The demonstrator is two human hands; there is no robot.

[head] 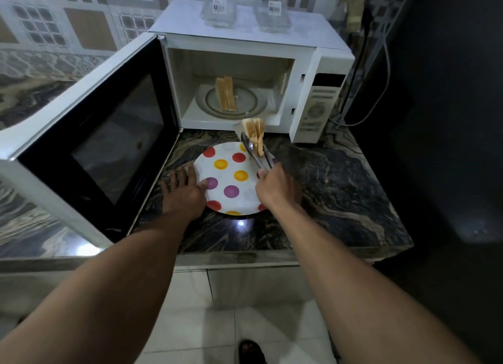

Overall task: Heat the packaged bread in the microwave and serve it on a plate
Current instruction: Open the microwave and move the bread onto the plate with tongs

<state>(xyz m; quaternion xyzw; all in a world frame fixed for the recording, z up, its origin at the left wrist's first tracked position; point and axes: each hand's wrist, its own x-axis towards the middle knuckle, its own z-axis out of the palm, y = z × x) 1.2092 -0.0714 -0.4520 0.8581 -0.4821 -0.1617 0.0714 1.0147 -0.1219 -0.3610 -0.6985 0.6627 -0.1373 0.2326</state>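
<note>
Glass jars (245,7) cut off by top edge; control panel (317,110) labels unreadable.

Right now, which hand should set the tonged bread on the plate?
Right. The right hand holds the tongs gripping the bread above the plate's far edge. The left hand lies flat at the plate's near-left rim, apparently steadying it.

One microwave (245,72), one polka-dot plate (231,178), one pair of tongs (257,154), two glass jars (217,7) up top, and bread slices (226,96): two inside, maybe three in the tongs, hard to tell.
</note>
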